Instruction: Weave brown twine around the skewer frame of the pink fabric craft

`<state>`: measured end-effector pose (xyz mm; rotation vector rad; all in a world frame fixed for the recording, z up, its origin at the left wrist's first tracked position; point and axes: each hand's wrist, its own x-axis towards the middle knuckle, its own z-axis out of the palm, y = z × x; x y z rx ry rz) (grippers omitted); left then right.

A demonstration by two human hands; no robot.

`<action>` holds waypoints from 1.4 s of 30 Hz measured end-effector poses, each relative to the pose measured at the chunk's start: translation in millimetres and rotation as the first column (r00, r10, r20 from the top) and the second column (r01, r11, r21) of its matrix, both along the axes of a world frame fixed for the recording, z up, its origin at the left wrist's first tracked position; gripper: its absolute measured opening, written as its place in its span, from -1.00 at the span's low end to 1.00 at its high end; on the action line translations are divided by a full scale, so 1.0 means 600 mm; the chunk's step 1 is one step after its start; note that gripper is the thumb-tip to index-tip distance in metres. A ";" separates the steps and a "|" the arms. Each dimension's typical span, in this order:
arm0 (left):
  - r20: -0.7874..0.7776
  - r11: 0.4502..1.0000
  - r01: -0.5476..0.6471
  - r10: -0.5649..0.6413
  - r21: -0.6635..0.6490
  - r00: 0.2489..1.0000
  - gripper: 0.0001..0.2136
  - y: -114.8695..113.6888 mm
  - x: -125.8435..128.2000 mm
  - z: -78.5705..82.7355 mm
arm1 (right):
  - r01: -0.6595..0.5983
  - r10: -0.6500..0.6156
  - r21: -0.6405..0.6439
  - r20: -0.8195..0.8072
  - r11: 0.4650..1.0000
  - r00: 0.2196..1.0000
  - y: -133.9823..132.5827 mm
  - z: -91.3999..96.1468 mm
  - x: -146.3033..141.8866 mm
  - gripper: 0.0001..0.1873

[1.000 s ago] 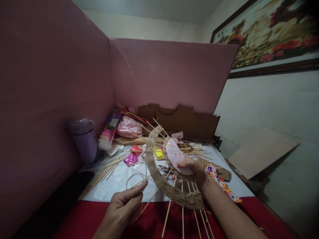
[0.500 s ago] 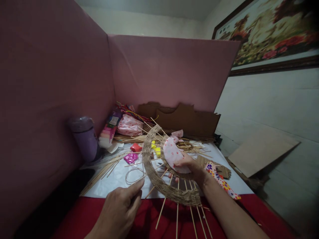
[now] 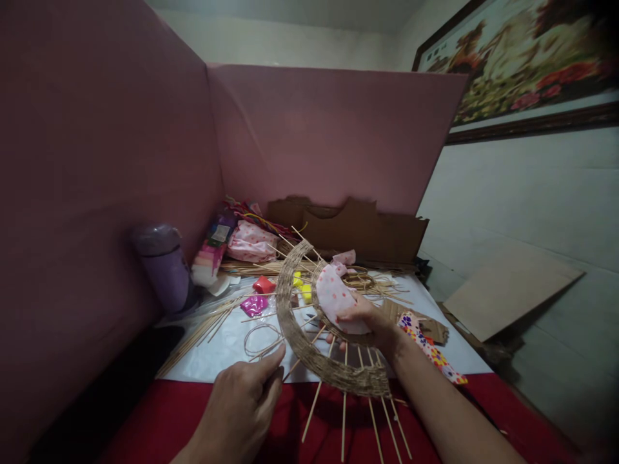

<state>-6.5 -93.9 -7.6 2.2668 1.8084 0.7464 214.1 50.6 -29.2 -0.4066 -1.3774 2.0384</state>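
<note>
Right hand [image 3: 366,320] grips the woven twine ring [image 3: 309,351] at its hub, thumb on the pink dotted fabric centre [image 3: 336,298], fingers curled underneath. The ring is tilted up on edge above the table's front edge, its bamboo spokes [image 3: 344,422] fanning down over the red cloth [image 3: 155,425]. Left hand [image 3: 242,406] sits low and left of the ring, thumb and forefinger pinched shut on the loose twine strand [image 3: 261,340], which loops over the white sheet [image 3: 217,361] just beside the ring's rim. Purple tumbler [image 3: 164,265] far left, loose skewers [image 3: 203,327] near it, floral ribbon [image 3: 428,351] behind the right wrist.
</note>
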 end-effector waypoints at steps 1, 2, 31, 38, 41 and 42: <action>-0.001 1.000 0.000 0.000 0.003 1.000 -0.68 0.000 0.000 0.000 | -0.002 0.002 -0.001 0.000 1.000 1.000 0.000 -0.001 0.000 -0.48; -0.001 1.000 -0.001 0.001 0.005 1.000 -0.68 0.000 0.000 0.000 | 0.000 0.000 -0.002 0.003 1.000 1.000 0.001 -0.002 0.000 -0.48; 0.097 0.990 0.138 -0.138 0.007 0.986 -0.58 -0.017 0.009 -0.027 | 0.172 -0.172 -0.046 -0.004 0.984 0.985 -0.005 0.009 0.002 -0.55; 0.460 0.967 0.224 -0.148 -0.117 0.876 -0.54 -0.010 0.002 -0.042 | 0.172 -0.175 -0.073 -0.027 0.982 0.984 -0.005 0.006 0.003 -0.51; 0.531 0.959 0.243 -0.131 -0.148 0.837 -0.54 -0.009 0.000 -0.050 | 0.175 -0.179 -0.063 -0.049 0.983 0.983 -0.002 0.003 0.002 -0.53; 0.538 0.958 0.245 -0.130 -0.149 0.833 -0.55 -0.009 -0.001 -0.053 | 0.177 -0.181 -0.061 -0.059 0.982 0.982 -0.002 0.002 0.002 -0.54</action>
